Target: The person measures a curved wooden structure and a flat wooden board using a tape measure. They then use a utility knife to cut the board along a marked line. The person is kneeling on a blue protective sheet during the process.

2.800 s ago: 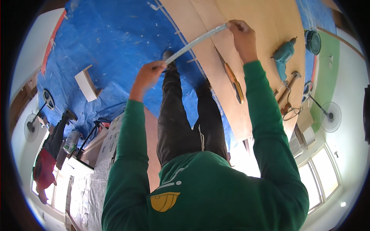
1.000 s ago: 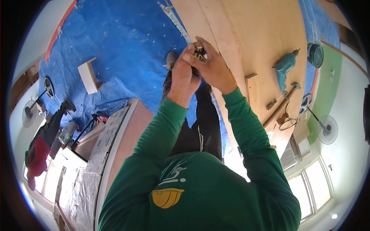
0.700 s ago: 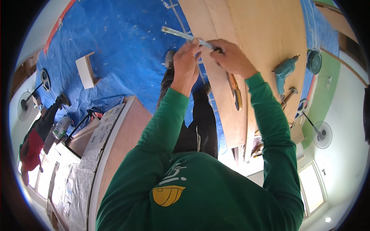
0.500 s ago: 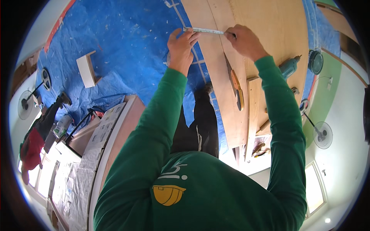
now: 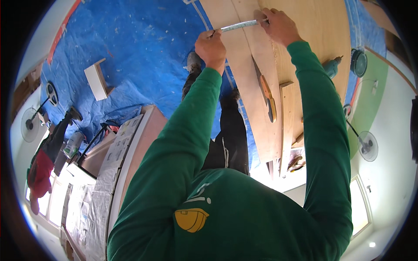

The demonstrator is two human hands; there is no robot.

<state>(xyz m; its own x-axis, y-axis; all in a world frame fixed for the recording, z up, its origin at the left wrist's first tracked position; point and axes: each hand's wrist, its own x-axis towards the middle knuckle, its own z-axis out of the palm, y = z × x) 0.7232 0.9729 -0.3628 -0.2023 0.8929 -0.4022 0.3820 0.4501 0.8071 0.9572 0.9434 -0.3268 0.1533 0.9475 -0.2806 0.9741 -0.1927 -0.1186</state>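
Note:
A pale measuring tape (image 5: pixel 239 26) stretches across a wide plywood board (image 5: pixel 311 30) between my two hands. My left hand (image 5: pixel 211 48) is closed in a pinch on the tape's left end, near the board's left edge. Farther right and slightly higher, my right hand (image 5: pixel 281 28) grips the other end over the board. Something small and dark shows at its fingertips, too hidden to name. Below the tape, a handsaw (image 5: pixel 266 93) with an orange-and-black handle lies on the board, blade pointing away from me.
A narrow wood strip (image 5: pixel 285 117) lies right of the saw. A teal drill (image 5: pixel 333 67) rests beyond my right sleeve. Blue sheeting (image 5: pixel 139 48) covers the floor, with a white panel piece (image 5: pixel 96 80) on it. A covered cabinet (image 5: pixel 126 152) stands left; another person (image 5: pixel 41 172) is far left.
Both hands have moved farther away from me with the tape, the left also slightly rightward. The tape now slants up to the right. My left shoe has come into view.

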